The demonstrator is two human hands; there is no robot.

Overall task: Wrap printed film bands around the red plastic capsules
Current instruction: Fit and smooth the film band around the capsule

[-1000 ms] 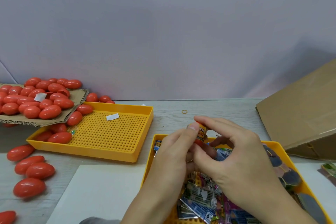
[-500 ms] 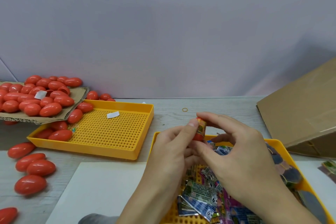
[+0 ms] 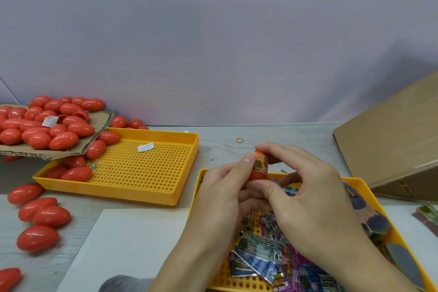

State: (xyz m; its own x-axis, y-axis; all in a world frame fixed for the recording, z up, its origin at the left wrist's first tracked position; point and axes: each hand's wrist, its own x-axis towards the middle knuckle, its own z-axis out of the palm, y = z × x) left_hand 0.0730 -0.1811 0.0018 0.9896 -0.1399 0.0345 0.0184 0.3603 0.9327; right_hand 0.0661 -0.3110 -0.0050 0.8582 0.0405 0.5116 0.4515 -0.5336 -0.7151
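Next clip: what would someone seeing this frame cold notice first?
First, the two hands at centre: the left hand and right hand pinch one red capsule with a printed band round it, above the near yellow tray of printed film pieces. Next, the heap of bare red capsules on cardboard at far left, spilling into the second yellow tray and onto the table.

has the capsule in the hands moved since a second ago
Cannot tell. The capsule sits about as far right of the rubber band and near the tray rim as before; the small shift matches camera motion.
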